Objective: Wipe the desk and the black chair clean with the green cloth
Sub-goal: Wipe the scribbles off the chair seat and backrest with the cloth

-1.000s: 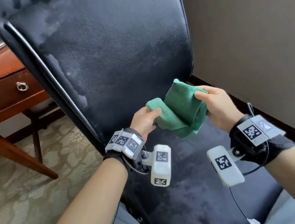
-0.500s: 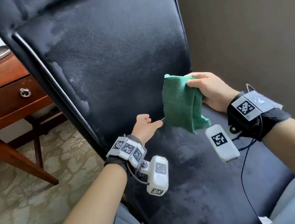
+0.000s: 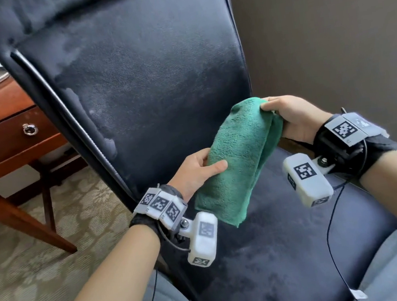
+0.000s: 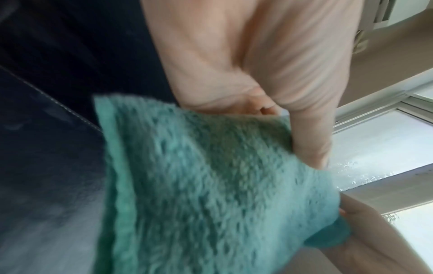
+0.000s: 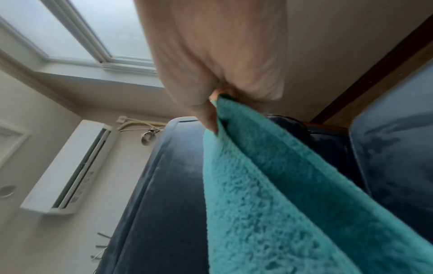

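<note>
With the right hand (image 3: 295, 119) pinching the green cloth (image 3: 239, 160) at its top and the left hand (image 3: 195, 171) gripping its side, fold it into 1 flat pad before pressing it to the black chair (image 3: 156, 74).

Patterned beige carpet (image 3: 25, 271), brown-grey wall (image 3: 328, 30), window (image 5: 77, 27), wall air conditioner (image 5: 70, 166).

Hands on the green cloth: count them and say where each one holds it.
2. The left hand grips the green cloth at the middle of its left edge; the right hand pinches its top end. The cloth hangs above the black chair seat.
</note>
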